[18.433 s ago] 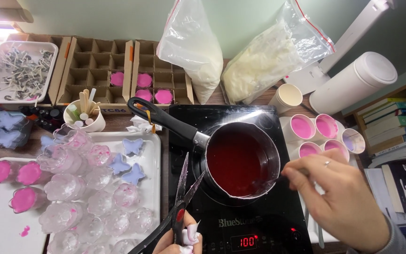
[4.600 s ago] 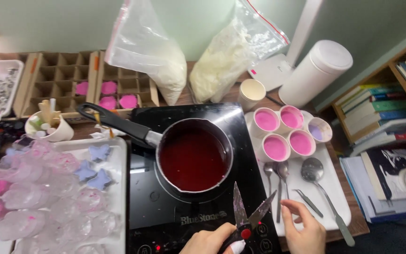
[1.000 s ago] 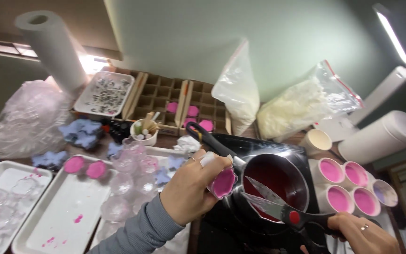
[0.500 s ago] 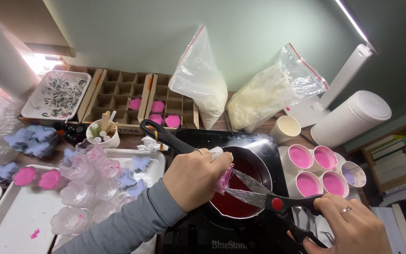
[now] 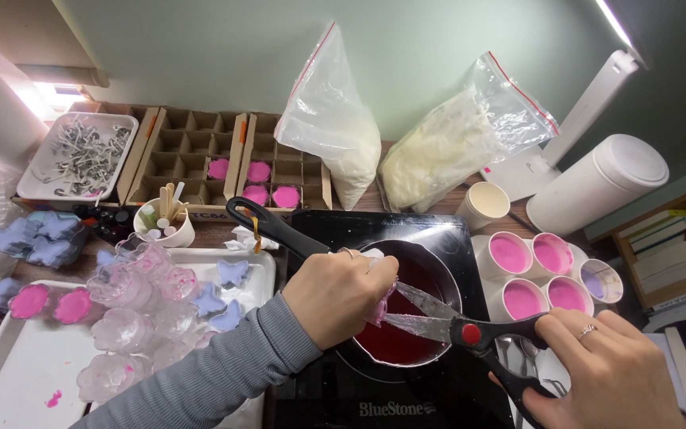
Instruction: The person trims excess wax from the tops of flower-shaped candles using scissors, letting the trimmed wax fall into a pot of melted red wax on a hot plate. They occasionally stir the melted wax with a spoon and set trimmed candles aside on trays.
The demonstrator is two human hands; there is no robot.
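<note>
Crowding wooden desk (image 5: pixel 438 205): black induction cooktop (image 5: pixel 406 389), white trays (image 5: pixel 9 373), green wall (image 5: pixel 224 56).

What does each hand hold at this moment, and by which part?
The left hand pinches a small pink mould by its upper edge, over the saucepan. The right hand holds scissors by their black handles.
</note>
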